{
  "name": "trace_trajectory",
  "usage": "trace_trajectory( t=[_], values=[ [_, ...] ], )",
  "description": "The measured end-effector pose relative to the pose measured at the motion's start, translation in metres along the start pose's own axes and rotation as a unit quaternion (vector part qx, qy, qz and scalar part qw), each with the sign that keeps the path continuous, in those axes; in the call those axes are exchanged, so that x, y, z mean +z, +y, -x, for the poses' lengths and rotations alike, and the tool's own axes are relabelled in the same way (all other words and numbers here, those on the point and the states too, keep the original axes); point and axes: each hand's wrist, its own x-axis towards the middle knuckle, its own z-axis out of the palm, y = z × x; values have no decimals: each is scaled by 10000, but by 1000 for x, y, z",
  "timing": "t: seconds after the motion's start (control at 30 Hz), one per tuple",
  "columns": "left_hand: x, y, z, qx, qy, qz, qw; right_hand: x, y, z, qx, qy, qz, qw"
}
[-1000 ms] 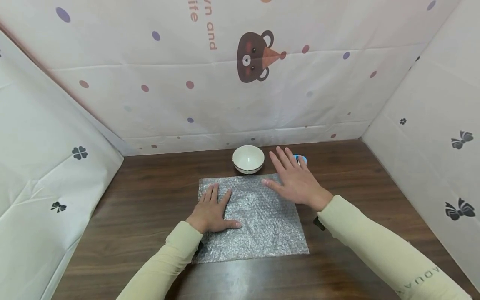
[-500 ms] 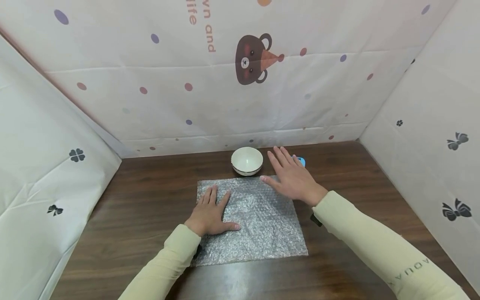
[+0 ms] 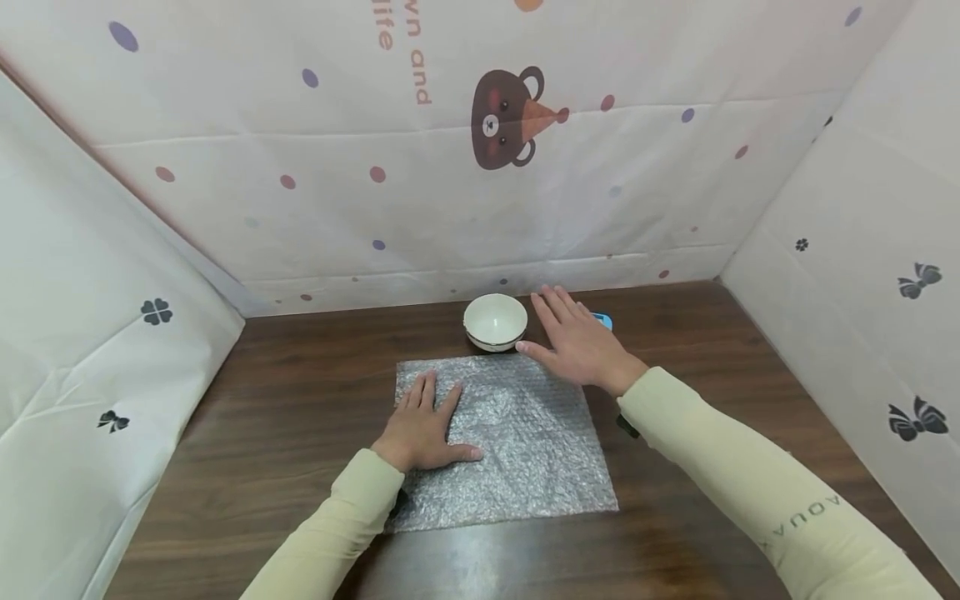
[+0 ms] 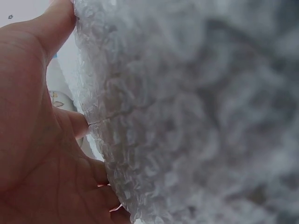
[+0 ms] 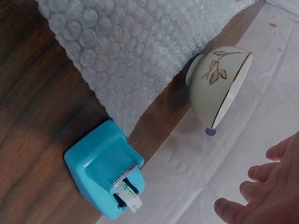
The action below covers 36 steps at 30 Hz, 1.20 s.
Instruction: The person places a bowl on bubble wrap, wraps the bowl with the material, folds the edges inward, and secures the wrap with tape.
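A sheet of bubble wrap (image 3: 525, 450) lies flat on the table. My left hand (image 3: 422, 429) rests on its left part, fingers spread; in the left wrist view the fingertips meet the bubbled surface (image 4: 140, 140). Over the sheet's far right corner, my right hand (image 3: 581, 342) is held with straight fingers and nothing in its grasp. Just left of its fingers stands a white bowl (image 3: 496, 322) with a dark rim, upright; a flower print shows on the bowl (image 5: 219, 84) in the right wrist view. A blue tape dispenser (image 5: 105, 163) with a toothed cutter is mostly hidden behind the right hand in the head view.
The dark wooden table (image 3: 300, 400) carries all of these. A printed cloth wall (image 3: 337, 208) closes off the back, and white patterned sheets stand at the left (image 3: 90, 333) and right (image 3: 862, 250).
My right hand has shifted slightly left and away from me, closer to the bowl. The left hand, the bubble wrap and the bowl keep their places.
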Motion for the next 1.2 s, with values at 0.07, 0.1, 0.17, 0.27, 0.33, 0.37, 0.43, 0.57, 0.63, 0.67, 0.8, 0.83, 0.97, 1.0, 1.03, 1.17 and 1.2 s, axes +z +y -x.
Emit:
trace_trajectory(
  t=[0.07, 0.1, 0.17, 0.27, 0.33, 0.37, 0.43, 0.57, 0.63, 0.67, 0.8, 0.83, 0.97, 1.0, 1.03, 1.17, 1.2],
  values=[
    [1, 0, 0, 30, -20, 6, 10000, -1, 0, -2, 11, -58, 3, 10000],
    [2, 0, 0, 31, -18, 11, 10000, -1, 0, -3, 3, -77, 3, 10000],
    [3, 0, 0, 17, 21, 35, 10000, -3, -1, -6, -28, -96, -22, 9999],
    [3, 1, -1, -10, 31, 10, 10000, -6, -1, -10, -58, -114, -11, 9999],
    [3, 0, 0, -20, 53, -3, 10000, -7, -2, -14, -69, -156, -26, 9999],
    [3, 0, 0, -12, 53, -4, 10000, -7, -3, -15, -68, -174, -22, 9998],
    [3, 0, 0, 17, 84, 23, 10000, -7, -3, -18, -48, -209, -14, 9998],
    [3, 0, -1, 44, 123, 31, 9999, -5, -3, -23, -16, -233, -5, 9997],
    [3, 0, 0, 42, 148, 51, 9999, -4, -3, -26, -17, -256, -36, 9997],
    [3, -1, 0, 23, 133, 36, 9999, -4, -3, -27, -16, -274, -52, 9996],
    [5, -2, 1, -9, 177, 26, 9998, -3, -3, -33, -37, -317, -124, 9994],
    [5, -2, 1, -10, 194, 25, 9998, -3, -3, -34, -29, -328, -138, 9994],
    [4, -2, 2, 2, 218, 89, 9997, -2, -3, -38, -28, -400, -163, 9991],
    [4, -2, 2, 1, 208, 102, 9997, -2, -3, -39, -33, -410, -162, 9990],
    [3, -2, 2, -8, 193, 99, 9998, -2, -3, -40, -45, -415, -166, 9990],
    [3, 0, 2, 12, 175, 91, 9998, 1, -2, -45, -71, -454, -115, 9989],
    [3, 0, 2, 18, 154, 63, 9999, 1, -2, -45, -69, -474, -106, 9988]
  ],
)
